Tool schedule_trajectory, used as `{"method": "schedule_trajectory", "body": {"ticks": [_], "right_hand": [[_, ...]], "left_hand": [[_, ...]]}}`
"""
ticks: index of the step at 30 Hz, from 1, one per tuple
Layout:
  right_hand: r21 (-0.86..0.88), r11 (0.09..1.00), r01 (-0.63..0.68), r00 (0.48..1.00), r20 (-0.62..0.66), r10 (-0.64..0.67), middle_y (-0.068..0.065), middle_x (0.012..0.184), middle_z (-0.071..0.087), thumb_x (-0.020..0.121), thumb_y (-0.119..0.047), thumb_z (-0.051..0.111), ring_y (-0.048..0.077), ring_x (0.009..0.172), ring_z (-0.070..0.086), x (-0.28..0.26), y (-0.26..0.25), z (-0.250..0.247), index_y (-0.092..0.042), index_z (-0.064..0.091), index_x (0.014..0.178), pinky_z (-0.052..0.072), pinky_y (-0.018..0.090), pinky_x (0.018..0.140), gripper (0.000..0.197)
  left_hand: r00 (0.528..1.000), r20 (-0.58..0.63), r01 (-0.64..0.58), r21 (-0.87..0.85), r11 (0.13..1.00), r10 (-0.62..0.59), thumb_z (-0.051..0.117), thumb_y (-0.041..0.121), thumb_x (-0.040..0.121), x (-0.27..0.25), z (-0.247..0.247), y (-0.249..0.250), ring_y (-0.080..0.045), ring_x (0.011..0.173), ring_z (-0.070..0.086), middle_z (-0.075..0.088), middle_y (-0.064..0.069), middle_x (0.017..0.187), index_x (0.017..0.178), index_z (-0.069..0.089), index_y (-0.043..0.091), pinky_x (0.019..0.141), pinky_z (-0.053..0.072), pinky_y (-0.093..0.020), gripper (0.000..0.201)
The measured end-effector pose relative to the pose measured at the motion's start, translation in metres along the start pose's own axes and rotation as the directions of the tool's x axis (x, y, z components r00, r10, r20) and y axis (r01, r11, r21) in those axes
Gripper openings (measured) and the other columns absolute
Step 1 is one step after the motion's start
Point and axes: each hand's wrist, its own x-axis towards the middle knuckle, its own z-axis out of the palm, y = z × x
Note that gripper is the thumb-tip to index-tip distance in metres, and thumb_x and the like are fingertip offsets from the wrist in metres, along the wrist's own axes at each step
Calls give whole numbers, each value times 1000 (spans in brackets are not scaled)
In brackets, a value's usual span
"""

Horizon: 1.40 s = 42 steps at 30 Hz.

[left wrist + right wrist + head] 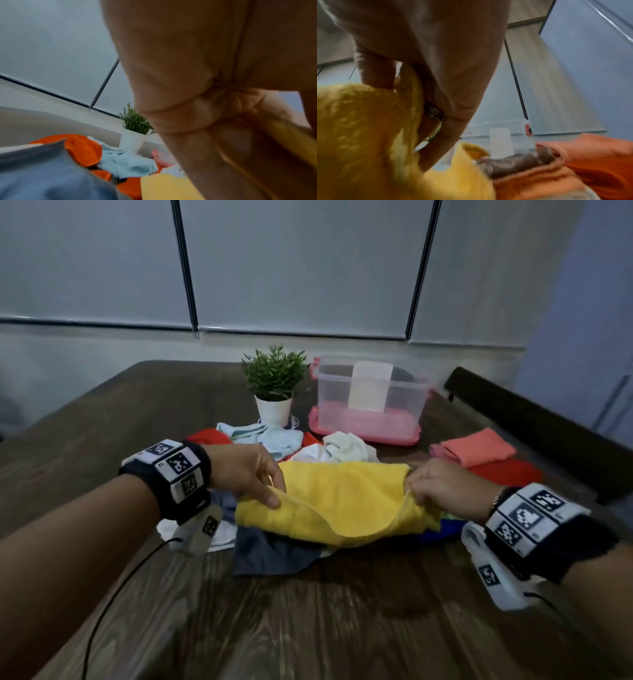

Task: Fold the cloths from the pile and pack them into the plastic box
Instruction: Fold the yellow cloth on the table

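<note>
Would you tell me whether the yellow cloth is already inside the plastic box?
No, the yellow cloth lies on the pile, pinched by both hands, well in front of the plastic box.

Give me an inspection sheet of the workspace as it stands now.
Surface: dark wooden table.
Job's things: yellow cloth half folded atop the loose pile; plastic box open at the back, on its pink lid; coral folded cloth right.
Clutter: potted plant.
Grippers: left hand and right hand each pinch a yellow edge.
Cables: black wire from the left wrist.
Surroundings: grey blinds.
</note>
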Motion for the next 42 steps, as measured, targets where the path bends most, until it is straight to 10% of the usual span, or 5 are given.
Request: {"method": "schedule_trajectory", "body": {"ticks": [7,23,30,38,42], "right_hand": [[26,995,-92,964,253,83,-11,45,30,66,-14,53,3,44,27,-25,10,29,-11,41,48,23,18,47,22],[-307,887,-345,873,-452,183,-6,91,57,84,-21,71,18,98,57,34,57,9,-23,66,94,36,25,75,11],[-439,854,-280,885,-462,54,-6,99,54,89,-29,61,19,101,55,34,43,15,-26,64,98,49,41,86,9],[-228,973,-38,936,-348,-45,-7,105,63,88,-28,69,9,89,57,72,-4,19,-21,64,114,45,25,81,27],[-321,946,-48,991,-134,4,-5,119,62,88,-34,68,11,95,57,97,-17,38,-20,58,124,47,27,87,39]], "left_hand": [[968,252,27,-24,999,-20,76,21,82,-3,26,3,-20,83,68,75,-13,92,89,78,19,78,55,-33,7],[739,-662,304,158,940,-128,69,26,89,74,-2,-52,-18,86,64,70,-1,87,86,71,21,74,45,-27,7],[801,-536,399,145,905,-267,66,31,90,96,14,-50,-13,78,56,58,6,83,93,61,16,61,40,-24,16],[679,-734,-92,-57,994,21,76,6,82,83,-8,-8,-22,66,69,68,-4,77,81,63,9,63,60,-34,14],[828,-529,342,214,915,-186,70,34,88,89,-2,-36,-19,107,63,64,-3,123,124,59,18,92,51,-32,41]]}}
